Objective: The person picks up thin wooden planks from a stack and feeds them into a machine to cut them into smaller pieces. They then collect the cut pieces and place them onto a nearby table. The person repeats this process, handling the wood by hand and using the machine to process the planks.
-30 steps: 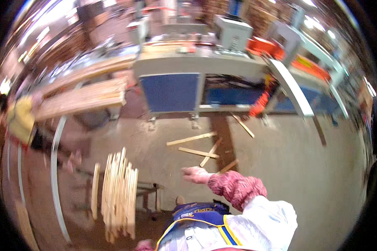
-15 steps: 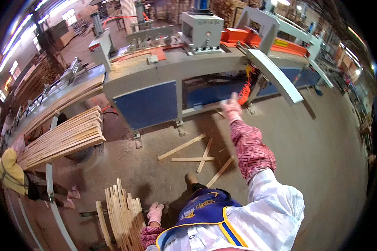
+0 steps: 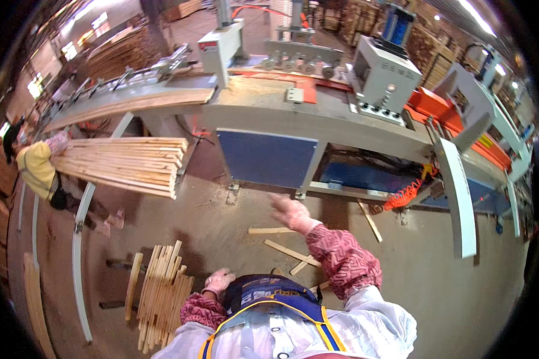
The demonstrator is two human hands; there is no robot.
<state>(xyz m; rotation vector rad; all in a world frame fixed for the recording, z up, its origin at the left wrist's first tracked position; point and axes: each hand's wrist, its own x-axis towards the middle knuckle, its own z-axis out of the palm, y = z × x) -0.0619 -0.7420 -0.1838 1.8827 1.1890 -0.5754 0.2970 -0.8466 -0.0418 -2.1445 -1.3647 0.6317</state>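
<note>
My right hand (image 3: 288, 211), in a pink glove, reaches out over the floor in front of the machine. Its fingers are stretched, a little blurred, and hold nothing. Close to my body is my left hand (image 3: 219, 280), also gloved, its fingers loosely apart with nothing seen in them. Just left of it lies a bundle of narrow wooden strips (image 3: 161, 296), their ends uneven. One separate strip (image 3: 134, 286) lies along the bundle's left side. Beyond my right hand, several loose strips (image 3: 290, 249) are scattered on the floor, some crossing; my right sleeve partly covers them.
A long grey machine with blue panels (image 3: 266, 158) spans the front. Its pale beam (image 3: 456, 197) juts out at right, near a coiled orange hose (image 3: 404, 196). At left, a co-worker in yellow (image 3: 35, 170) stands by a large stack of wooden strips (image 3: 126, 164) on metal rails (image 3: 78, 257).
My view has turned left, so the machine sits farther right in it. My right hand has swung left, away from the orange hose. My left hand stays low beside the bundle.
</note>
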